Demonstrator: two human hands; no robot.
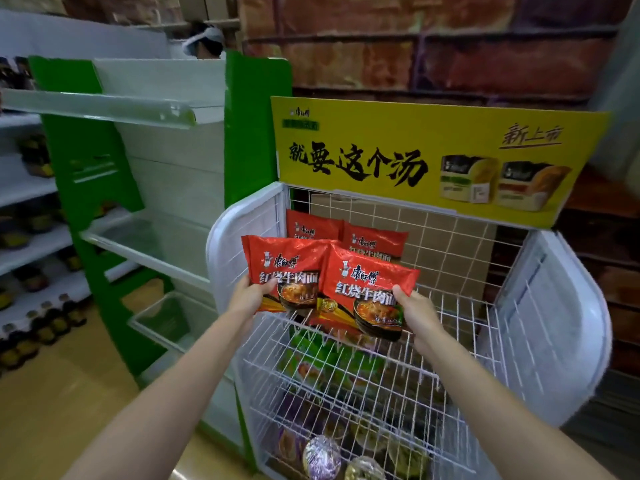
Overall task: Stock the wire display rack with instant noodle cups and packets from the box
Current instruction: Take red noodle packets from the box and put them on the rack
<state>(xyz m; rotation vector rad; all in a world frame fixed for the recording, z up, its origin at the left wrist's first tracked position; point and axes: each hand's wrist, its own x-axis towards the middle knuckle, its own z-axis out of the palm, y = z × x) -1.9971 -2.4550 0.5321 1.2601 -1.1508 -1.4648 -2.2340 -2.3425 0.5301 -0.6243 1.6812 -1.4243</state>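
Both hands are raised over the front edge of the top shelf of the white wire rack [460,341]. The left hand [251,294] grips the lower left corner of a red noodle packet [280,268], thumb on its face. The right hand [414,315] grips the lower right corner of a second red packet [367,289], which overlaps the right side of the first. Both packets are tilted, faces toward the camera, just above the shelf's front wires.

Beyond the hands, two more red packets [346,233] stand leaning against the rack's back grid at the left. Behind that grid is a brown cardboard sheet [433,244]. Above and past the hands a yellow sign [433,157] with black lettering tops the rack. White plastic side panels [550,323] close the rack to the left and right of the hands.

Below the hands, the next shelf holds green packets [311,351], and lower still there are noodle cups [322,457] with foil lids, seen through the wires.

Left of the left hand stands a green and white display stand [100,202]. Further left are store shelves with dark jars [41,327]. A brick wall [450,46] is behind everything.
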